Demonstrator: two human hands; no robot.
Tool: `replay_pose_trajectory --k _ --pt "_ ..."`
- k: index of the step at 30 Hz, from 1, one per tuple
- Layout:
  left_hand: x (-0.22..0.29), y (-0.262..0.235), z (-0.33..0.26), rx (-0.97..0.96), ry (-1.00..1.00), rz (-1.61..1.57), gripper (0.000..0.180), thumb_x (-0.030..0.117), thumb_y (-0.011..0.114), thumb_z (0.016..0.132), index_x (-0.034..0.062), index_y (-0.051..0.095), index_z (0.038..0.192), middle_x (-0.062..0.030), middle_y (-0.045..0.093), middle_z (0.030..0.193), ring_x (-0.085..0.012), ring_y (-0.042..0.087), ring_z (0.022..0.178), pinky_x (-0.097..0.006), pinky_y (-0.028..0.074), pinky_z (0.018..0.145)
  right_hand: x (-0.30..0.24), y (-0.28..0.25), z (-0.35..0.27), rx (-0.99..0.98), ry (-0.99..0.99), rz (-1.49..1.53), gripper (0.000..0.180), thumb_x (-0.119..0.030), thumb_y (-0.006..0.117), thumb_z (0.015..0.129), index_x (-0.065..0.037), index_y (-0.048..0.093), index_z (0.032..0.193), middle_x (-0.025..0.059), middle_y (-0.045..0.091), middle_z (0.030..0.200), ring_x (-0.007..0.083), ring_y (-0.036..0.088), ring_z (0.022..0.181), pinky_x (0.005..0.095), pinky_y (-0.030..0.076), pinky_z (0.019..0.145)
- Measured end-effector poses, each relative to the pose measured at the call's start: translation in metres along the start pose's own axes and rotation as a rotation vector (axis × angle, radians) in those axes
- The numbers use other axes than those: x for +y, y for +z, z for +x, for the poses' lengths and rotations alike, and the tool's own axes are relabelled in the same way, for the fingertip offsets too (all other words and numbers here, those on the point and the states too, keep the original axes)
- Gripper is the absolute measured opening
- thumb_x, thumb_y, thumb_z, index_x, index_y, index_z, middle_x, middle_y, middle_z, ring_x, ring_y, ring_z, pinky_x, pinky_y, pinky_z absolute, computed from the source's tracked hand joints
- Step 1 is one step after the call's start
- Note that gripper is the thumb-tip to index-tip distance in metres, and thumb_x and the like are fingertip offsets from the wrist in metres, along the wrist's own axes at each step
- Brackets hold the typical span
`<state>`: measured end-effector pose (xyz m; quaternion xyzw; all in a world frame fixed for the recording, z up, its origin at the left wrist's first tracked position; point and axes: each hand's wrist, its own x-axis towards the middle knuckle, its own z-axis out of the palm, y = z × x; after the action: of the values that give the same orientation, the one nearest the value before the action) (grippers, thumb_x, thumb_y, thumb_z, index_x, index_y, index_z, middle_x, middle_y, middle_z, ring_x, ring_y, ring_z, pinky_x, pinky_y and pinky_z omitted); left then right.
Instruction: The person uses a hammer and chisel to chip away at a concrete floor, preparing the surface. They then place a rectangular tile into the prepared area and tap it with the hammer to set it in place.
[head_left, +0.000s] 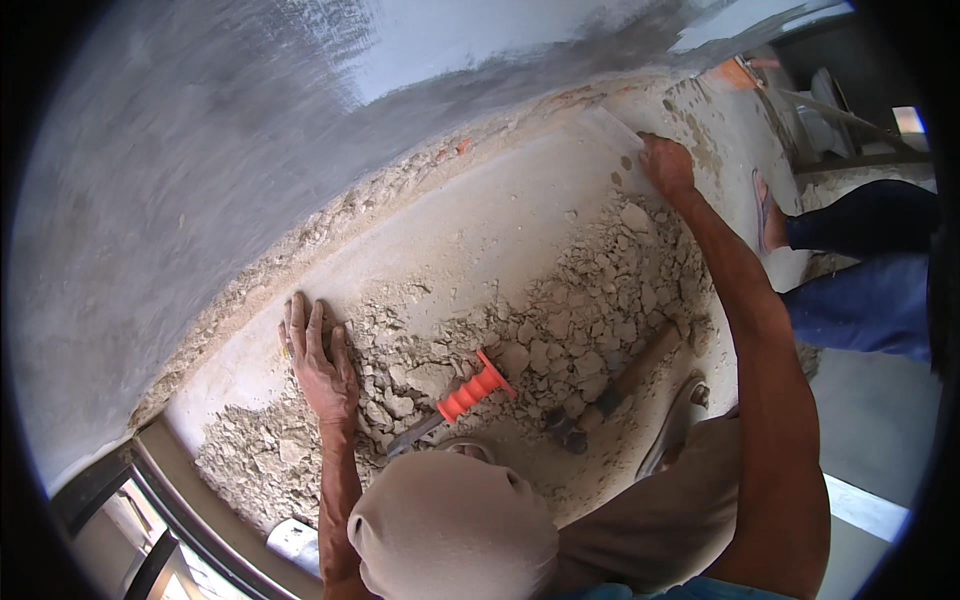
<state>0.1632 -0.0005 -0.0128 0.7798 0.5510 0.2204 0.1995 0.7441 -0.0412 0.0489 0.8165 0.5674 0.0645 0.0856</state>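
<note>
Dusty floor below a grey wall — rubble strewn across; right hand clamped on a flat blade near the wall's chipped base, left hand beside rubble, fingers apart.

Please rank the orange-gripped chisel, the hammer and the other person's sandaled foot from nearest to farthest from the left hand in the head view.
Nearest to the left hand first:
1. Chisel, just to its right.
2. Hammer, farther right, past the chisel.
3. Sandaled foot, far off at upper right.

Right grip on flat tool
</note>
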Motion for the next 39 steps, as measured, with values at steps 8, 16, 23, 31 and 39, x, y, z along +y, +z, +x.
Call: replay_pose_trajectory --k 8,16,23,31,39 --pt "0.001 -0.001 0.000 0.007 0.006 -0.011 0.042 0.022 0.056 0.098 0.0041 0.058 0.136 -0.0141 0.041 0.156 -0.0326 0.033 0.148 -0.048 0.017 0.125 -0.020 0.002 -0.002 0.035 -0.166 0.108 0.038 -0.013 0.069 0.082 -0.012 0.066 0.120 0.0128 0.070 0.103 0.0328 0.067 0.096 0.0430 0.054 0.086" --pt "0.000 -0.002 -0.002 0.021 0.021 -0.008 0.042 0.022 0.055 0.099 0.0043 0.058 0.137 -0.0125 0.042 0.156 -0.0309 0.033 0.148 -0.048 0.017 0.125 -0.050 -0.021 -0.030 -0.106 -0.405 0.121 0.035 -0.011 0.067 0.082 -0.008 0.066 0.117 0.0098 0.070 0.107 0.0290 0.066 0.101 0.0421 0.054 0.088" --pt "0.003 -0.003 -0.002 0.020 0.015 -0.016 0.042 0.022 0.055 0.100 0.0040 0.057 0.138 -0.0122 0.041 0.157 -0.0302 0.033 0.148 -0.047 0.018 0.125 -0.054 -0.025 -0.067 -0.100 -0.724 0.149 0.033 -0.008 0.065 0.080 -0.009 0.068 0.113 0.0069 0.070 0.107 0.0272 0.066 0.101 0.0406 0.054 0.086" --pt "0.000 -0.003 -0.005 0.000 0.002 -0.011 0.043 0.024 0.055 0.100 0.0072 0.056 0.139 -0.0100 0.037 0.159 -0.0300 0.030 0.149 -0.045 0.016 0.126 -0.079 -0.060 -0.109 -0.297 -0.739 0.166 0.027 -0.009 0.061 0.083 -0.010 0.071 0.109 0.0077 0.071 0.104 0.0280 0.065 0.101 0.0435 0.053 0.086" --pt "-0.004 0.000 -0.005 0.010 -0.007 -0.023 0.043 0.026 0.055 0.100 0.0081 0.056 0.140 -0.0089 0.037 0.159 -0.0288 0.028 0.150 -0.044 0.013 0.127 -0.100 -0.061 -0.049 -0.041 -0.148 0.242 0.033 -0.012 0.062 0.083 -0.009 0.071 0.114 0.0183 0.072 0.091 0.0358 0.069 0.087 0.0461 0.054 0.082"
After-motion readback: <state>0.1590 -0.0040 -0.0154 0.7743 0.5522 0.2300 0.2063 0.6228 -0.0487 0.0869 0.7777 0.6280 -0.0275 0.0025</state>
